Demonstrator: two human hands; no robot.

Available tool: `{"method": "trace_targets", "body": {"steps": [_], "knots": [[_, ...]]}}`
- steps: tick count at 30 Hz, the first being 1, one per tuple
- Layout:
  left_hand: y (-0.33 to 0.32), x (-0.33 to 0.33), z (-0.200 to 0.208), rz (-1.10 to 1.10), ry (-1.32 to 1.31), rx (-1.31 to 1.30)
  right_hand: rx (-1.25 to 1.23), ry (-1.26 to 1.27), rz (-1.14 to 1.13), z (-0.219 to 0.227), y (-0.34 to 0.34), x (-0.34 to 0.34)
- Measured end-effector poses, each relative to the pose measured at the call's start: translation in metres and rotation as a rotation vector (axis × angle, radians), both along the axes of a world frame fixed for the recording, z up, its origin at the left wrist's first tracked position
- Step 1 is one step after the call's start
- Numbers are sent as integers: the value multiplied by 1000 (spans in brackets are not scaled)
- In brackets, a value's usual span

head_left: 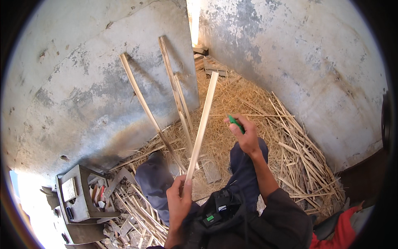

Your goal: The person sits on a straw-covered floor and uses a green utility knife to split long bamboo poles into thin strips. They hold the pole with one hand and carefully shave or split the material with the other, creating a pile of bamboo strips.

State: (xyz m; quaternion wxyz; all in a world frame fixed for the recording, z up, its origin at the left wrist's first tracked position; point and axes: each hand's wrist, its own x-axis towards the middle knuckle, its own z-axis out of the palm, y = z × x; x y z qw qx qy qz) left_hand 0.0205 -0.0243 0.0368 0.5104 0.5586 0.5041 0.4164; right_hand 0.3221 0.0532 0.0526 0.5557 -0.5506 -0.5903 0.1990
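Note:
My left hand [179, 201] is closed around the lower end of a long, pale wooden strip [203, 122]. The strip slants up and slightly to the right, its far end free in the air. To the right of it, my right hand [248, 137] is raised over my right knee. Its fingers grip a small green-handled tool [236, 124], whose thin tip points up and left and is too fine to make out. Tool and strip are apart. Left of the held strip, a curved wooden strip [143, 101] and a longer wooden strip [170, 74] lean on the wall.
Yellow shavings [230, 93] cover the floor between two peeling walls. A heap of thin sticks [304, 153] lies along the right wall. At lower left, a worn box [85, 199] holds assorted items beside more sticks [139, 213]. Red cloth [342, 230] shows at lower right.

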Motion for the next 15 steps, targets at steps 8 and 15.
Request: {"method": "trace_targets", "body": {"steps": [8, 15], "knots": [[5, 1, 2, -217, -135, -126, -135, 409, 411, -6, -7, -35], [13, 0, 8, -344, -97, -129, -185, 631, 448, 1, -8, -39]]}}
